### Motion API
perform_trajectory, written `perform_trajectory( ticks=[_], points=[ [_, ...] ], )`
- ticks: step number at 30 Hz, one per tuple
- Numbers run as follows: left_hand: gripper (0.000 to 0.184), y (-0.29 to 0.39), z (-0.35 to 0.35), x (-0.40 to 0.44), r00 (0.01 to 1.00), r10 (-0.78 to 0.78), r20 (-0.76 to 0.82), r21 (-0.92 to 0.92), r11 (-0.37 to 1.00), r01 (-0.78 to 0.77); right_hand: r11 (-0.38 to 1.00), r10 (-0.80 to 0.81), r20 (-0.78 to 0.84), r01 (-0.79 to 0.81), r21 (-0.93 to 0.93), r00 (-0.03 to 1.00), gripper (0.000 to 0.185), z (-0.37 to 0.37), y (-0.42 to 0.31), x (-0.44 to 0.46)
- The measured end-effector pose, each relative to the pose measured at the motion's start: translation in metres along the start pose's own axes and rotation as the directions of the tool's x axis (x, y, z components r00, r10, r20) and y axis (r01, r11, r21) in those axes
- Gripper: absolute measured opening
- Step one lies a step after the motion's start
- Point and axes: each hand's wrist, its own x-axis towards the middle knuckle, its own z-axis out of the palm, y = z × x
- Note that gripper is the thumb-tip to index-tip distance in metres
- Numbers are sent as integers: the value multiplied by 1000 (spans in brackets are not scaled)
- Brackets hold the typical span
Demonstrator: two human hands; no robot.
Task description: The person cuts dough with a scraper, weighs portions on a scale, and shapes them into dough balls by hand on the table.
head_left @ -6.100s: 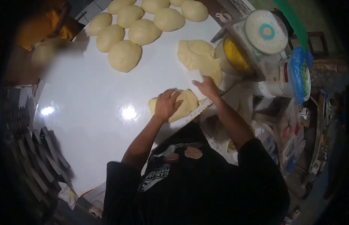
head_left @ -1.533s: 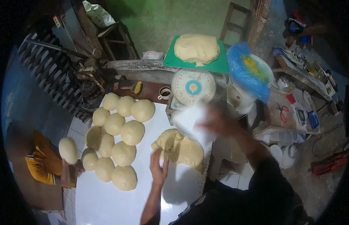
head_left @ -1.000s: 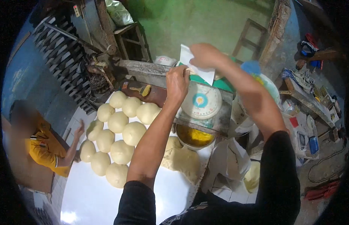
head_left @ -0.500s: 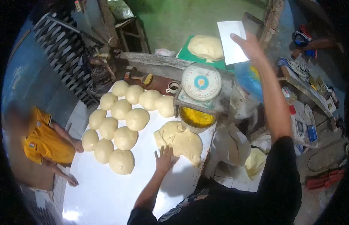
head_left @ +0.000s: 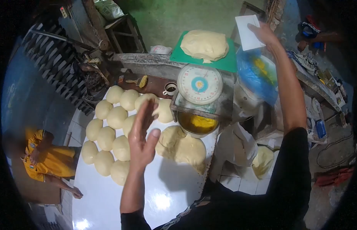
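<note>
My left hand (head_left: 142,136) is raised over the white table, open, with its thumb apart and nothing in it. It covers part of the rows of round dough balls (head_left: 121,147). To its right a loose, flattened piece of dough (head_left: 188,149) lies on the table. Out at the upper right, my right hand (head_left: 263,33) grips a white flat rectangular dough scraper (head_left: 246,37), thumb on its face. Left of that hand, a large dough mass (head_left: 205,45) rests on the green tray (head_left: 231,57) of the dial scale (head_left: 200,84).
Under the scale's stand sits a metal pot of yellow filling (head_left: 203,122). A cup (head_left: 170,89) and a brush (head_left: 142,81) are at the table's back edge. A bucket (head_left: 245,92) with a blue plastic bag stands right. A co-worker in a yellow shirt (head_left: 57,157) stands left.
My left hand has lifted off the flattened dough and moved up and left. My right hand, still holding the scraper, has shifted slightly right. The co-worker has raised one hand to the chest.
</note>
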Motion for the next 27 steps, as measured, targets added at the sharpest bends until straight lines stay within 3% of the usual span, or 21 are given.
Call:
perform_trajectory(
  ticks=[3, 4, 5, 6, 7, 9, 10, 11, 13, 14, 16, 17, 18, 19, 20, 21, 22, 24, 25, 26, 27],
  points=[
    [90, 21, 24, 76, 994, 79, 79, -263, 963, -55, 989, 24, 51, -16, -147, 998, 46, 12, 25, 36],
    [90, 16, 32, 98, 994, 76, 82, -256, 965, -53, 959, 85, 55, -67, -274, 995, 47, 20, 39, 53],
    [95, 12, 40, 120, 992, -20, 125, -397, 915, 69, 911, 139, 51, -107, -397, 989, 48, 29, 51, 67],
    [99, 9, 46, 140, 978, -102, 181, -524, 832, 184, 969, 136, 187, -91, -230, 973, 49, 40, 63, 75],
    [99, -1, 52, 159, 980, -92, 178, -522, 835, 173, 815, 165, 279, 29, -579, 946, 50, 53, 62, 88],
    [105, -37, 62, 186, 905, -303, 297, -657, 623, 424, 948, 110, 433, 36, -315, 895, 45, 86, 44, 72],
    [105, -53, 67, 190, 912, -290, 289, -665, 625, 409, 959, 166, 414, -49, -278, 895, 41, 92, 10, 49],
    [106, -69, 71, 195, 899, -322, 295, -702, 565, 433, 988, 146, 469, -105, -111, 871, 36, 104, 18, 55],
    [103, -72, 76, 194, 912, -306, 273, -762, 510, 400, 966, -67, 479, -64, 251, 875, 35, 121, 2, 33],
    [103, -71, 75, 189, 915, -303, 265, -767, 510, 390, 954, -121, 472, -29, 299, 873, 36, 121, -22, 13],
    [97, -75, 72, 179, 931, -250, 266, -859, 377, 347, 863, -278, 504, -19, 505, 818, 39, 125, -64, -24],
    [88, -82, 68, 170, 930, -234, 285, -923, 194, 332, 787, -341, 547, -86, 611, 765, 39, 134, -82, -46],
    [73, -71, 62, 150, 954, -217, 206, -940, 228, 255, 798, -374, 587, -74, 599, 718, 38, 142, -99, -69],
    [60, -61, 59, 137, 974, -224, -42, -931, 362, 43, 737, -380, 582, -145, 660, 719, 40, 155, -111, -97],
    [48, -52, 55, 123, 933, -216, -287, -849, 508, -144, 715, -353, 584, -192, 672, 731, 42, 177, -111, -117],
    [50, -43, 39, 93, 890, -203, -407, -787, 573, -229, 677, -392, 600, -223, 702, 698, 43, 182, -118, -149],
    [52, -36, 20, 50, 880, -224, -419, -786, 574, -228, 684, -377, 643, -267, 679, 667, 41, 187, -117, -181],
    [59, -29, -23, -52, 867, -320, -383, -818, 553, -157, 787, -366, 789, -289, 545, 493, 46, 201, -90, -241],
    [62, -28, -49, -108, 841, -394, -371, -826, 555, -105, 880, -348, 851, -177, 441, 394, 50, 219, -64, -270],
    [66, -27, -77, -165, 797, -476, -371, -819, 573, -39, 808, -484, 738, -85, 583, 471, 49, 237, -42, -309],
    [70, -24, -107, -221, 734, -559, -386, -792, 609, 47, 880, -331, 875, -220, 421, 353, 50, 240, -27, -340]
  ],
)
